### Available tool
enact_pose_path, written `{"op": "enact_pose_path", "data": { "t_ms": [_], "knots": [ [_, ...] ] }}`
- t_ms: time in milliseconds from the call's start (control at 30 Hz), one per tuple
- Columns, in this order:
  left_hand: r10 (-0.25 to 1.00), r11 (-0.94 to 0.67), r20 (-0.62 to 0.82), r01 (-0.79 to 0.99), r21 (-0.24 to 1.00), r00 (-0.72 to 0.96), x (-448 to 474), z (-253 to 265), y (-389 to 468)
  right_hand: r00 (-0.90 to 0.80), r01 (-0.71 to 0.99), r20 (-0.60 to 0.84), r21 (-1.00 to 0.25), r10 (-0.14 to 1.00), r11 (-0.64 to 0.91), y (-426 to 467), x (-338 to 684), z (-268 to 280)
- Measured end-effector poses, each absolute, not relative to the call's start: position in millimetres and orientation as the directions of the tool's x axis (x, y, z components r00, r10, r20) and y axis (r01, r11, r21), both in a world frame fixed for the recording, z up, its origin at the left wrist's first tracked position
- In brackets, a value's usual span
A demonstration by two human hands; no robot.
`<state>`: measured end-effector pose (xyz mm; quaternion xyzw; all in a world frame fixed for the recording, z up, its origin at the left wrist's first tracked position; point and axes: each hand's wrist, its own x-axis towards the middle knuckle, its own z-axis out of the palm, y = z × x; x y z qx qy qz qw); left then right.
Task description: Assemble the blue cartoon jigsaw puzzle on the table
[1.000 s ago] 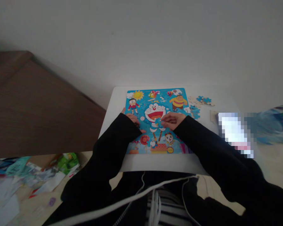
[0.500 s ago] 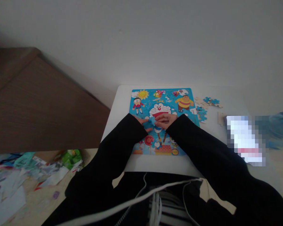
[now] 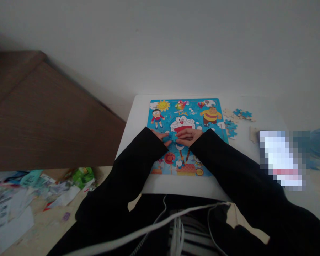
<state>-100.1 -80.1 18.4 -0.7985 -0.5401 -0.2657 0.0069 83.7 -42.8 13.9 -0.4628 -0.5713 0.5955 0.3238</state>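
1. Jigsaw piece point(image 3: 173, 136), one, blue. Location: between the two hands, at the middle of the puzzle board, just below and left of the printed red mouth. Whether it lies flush or slightly raised cannot be told.
2. Right hand point(image 3: 190, 136): thumb and forefinger closed on the right edge of the piece.
3. Left hand point(image 3: 160, 135): thumb and finger parted at the left of the piece; contact, and so any grasp, cannot be told.
4. Handling, as judged: very light; stiff, probably thin wood or thick card, given the pale backs of the loose pieces. Printed face likely smooth, a little slippery. Narrow knobs are the weak points, apt to chip or fray if bent or forced.
5. Recommended hold: opposite edges, fingertip and thumb, on the broad body rather than a knob; flat fingertip pressure from above suits it once level.
6. Puzzle board point(image 3: 188, 100), printed with cartoon figures: flat on the white surface point(image 3: 160, 184); broad, presumably light and prone to slide, best steadied at its rim.
7. Loose pieces point(image 3: 230, 127), blue and pale: scattered just right of the board, some apparently overlapping.
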Motion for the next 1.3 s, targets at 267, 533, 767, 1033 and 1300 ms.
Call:
{"op": "enact_pose_path", "data": {
  "t_ms": [267,533,767,1033,1300],
  "knots": [
    [0.893,-0.325,0.391,0.919,0.222,0.222,-98,17,-80,-0.366,0.163,-0.162,-0.981,0.917,-0.108,-43,84,16],
    [0.882,-0.381,0.385,0.892,0.242,0.273,-102,19,-80,-0.368,0.180,-0.149,-0.980,0.918,-0.087,-44,84,15],
    [0.906,-0.363,0.322,0.896,0.256,0.275,-106,26,-80,-0.366,0.201,-0.160,-0.975,0.917,-0.090,-43,84,20],
    [0.898,-0.406,0.310,0.859,0.310,0.312,-109,32,-80,-0.285,0.256,-0.137,-0.965,0.949,-0.062,-45,111,41],
    [0.896,-0.423,0.281,0.854,0.302,0.344,-104,31,-82,-0.106,0.271,-0.075,-0.962,0.991,-0.044,-54,146,42]
  ]
}}
